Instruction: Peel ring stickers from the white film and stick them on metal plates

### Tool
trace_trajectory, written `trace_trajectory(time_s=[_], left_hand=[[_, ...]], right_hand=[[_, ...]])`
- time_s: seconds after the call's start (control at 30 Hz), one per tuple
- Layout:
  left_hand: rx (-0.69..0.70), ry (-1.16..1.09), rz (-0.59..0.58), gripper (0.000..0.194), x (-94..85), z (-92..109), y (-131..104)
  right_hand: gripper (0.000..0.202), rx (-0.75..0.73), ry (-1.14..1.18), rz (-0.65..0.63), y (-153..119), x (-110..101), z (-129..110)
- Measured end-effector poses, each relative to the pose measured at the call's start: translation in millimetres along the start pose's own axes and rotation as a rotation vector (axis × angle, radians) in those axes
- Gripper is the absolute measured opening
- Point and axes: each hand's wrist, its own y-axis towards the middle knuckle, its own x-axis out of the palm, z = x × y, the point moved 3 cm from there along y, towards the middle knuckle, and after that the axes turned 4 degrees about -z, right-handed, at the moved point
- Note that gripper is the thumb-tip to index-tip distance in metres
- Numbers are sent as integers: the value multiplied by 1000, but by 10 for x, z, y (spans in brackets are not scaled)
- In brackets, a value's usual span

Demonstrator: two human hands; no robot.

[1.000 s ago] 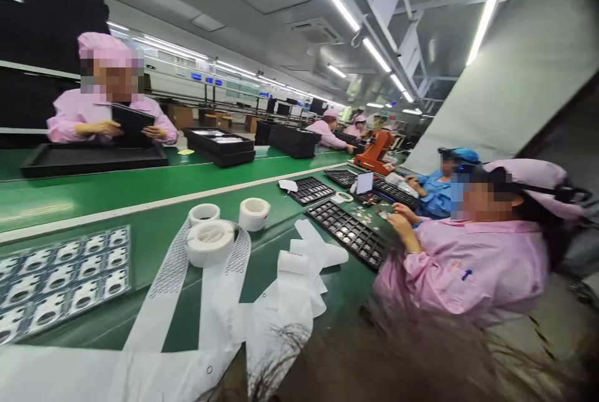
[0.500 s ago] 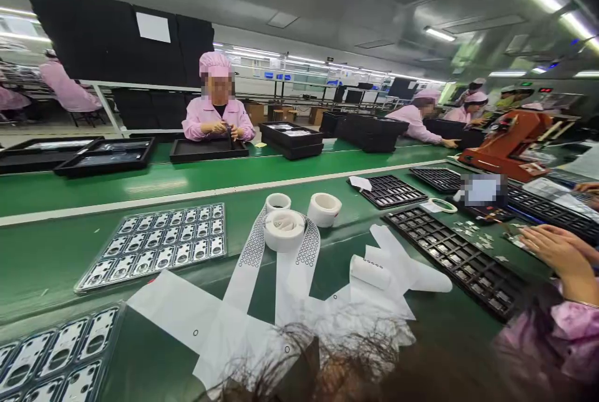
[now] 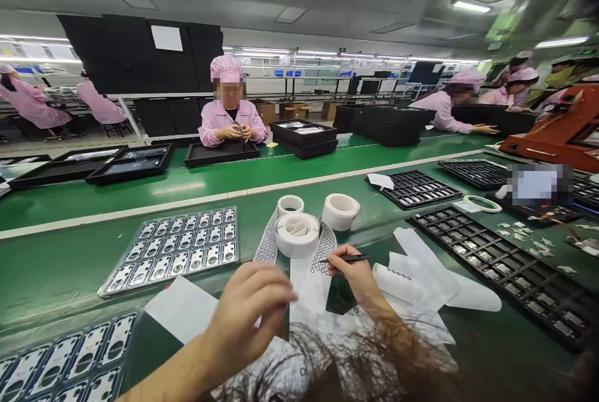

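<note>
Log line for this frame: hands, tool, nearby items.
right hand: holds black tweezers, tip on white sticker strip | left hand: fingers pinched over white liner | metal-parts tray to the left

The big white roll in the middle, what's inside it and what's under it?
Inside the big white roll something pale and crumpled shows, too blurry to name. Under it lie two white strips dotted with small rings, on the green table. What lies directly beneath the roll is covered.
</note>
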Motion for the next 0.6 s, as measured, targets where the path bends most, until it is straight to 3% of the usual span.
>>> trace_trajectory(time_s=[0.07, 0.17, 0.3, 0.4, 0.6], left_hand=[[3, 60, -112, 18, 194, -79, 165], [-96, 158, -231, 13, 615, -281, 406], [-234, 276, -325, 11, 1011, -457, 484], [-293, 315, -361, 17, 1086, -488, 447], [-348, 310, -401, 23, 1062, -515, 468]], right_hand=[[52, 47, 2, -25, 6, 27, 139], [49, 78, -3, -60, 2, 80, 294], [44, 84, -24, -21, 44, 101, 443], [41, 90, -62, 33, 77, 89, 514], [36, 112, -141, 63, 82, 79, 502]])
